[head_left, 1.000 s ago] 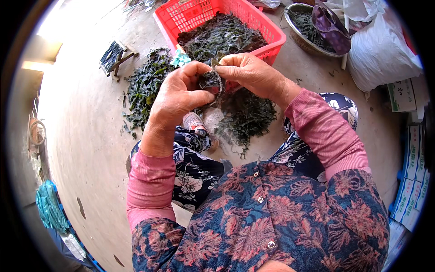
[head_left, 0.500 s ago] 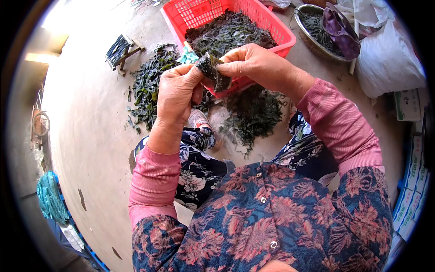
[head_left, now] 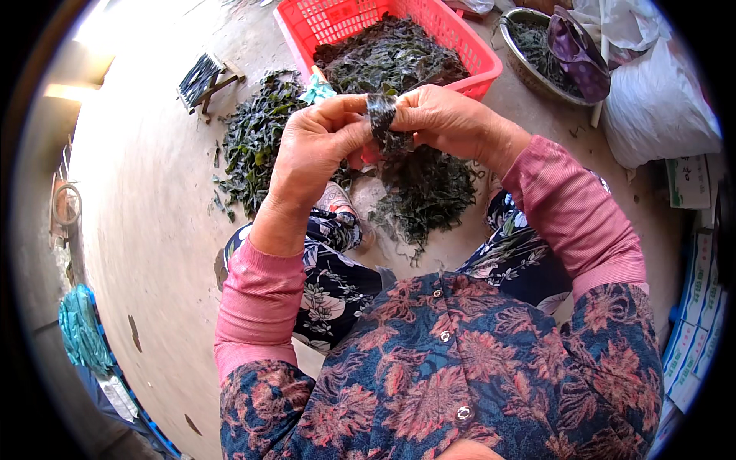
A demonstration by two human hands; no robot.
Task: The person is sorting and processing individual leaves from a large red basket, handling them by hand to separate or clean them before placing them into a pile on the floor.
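Between my hands a short dark strip of seaweed (head_left: 382, 117) hangs, wet and speckled. My left hand (head_left: 318, 146) pinches its left edge with thumb and fingers. From the other side my right hand (head_left: 448, 119) grips it between thumb and forefinger. Just beyond my hands stands a red plastic basket (head_left: 481, 67) with a heap of dark seaweed (head_left: 391, 57) inside. Below my hands, between my feet, lies a smaller seaweed pile (head_left: 429, 195) on the floor. A larger, greener seaweed pile (head_left: 261, 146) spreads to the left of the basket.
A small folding stool (head_left: 211, 84) stands at the far left. At the upper right are a metal basin (head_left: 517, 50) of seaweed with a purple cloth (head_left: 575, 54) and a white sack (head_left: 655, 107). Printed boxes (head_left: 694, 307) line the right side; teal netting (head_left: 83, 330) lies lower left.
My left hand has moved slightly right and its fingers have shifted. The seaweed strip has turned from slanting to nearly upright between my fingers, and both hands still hold it.
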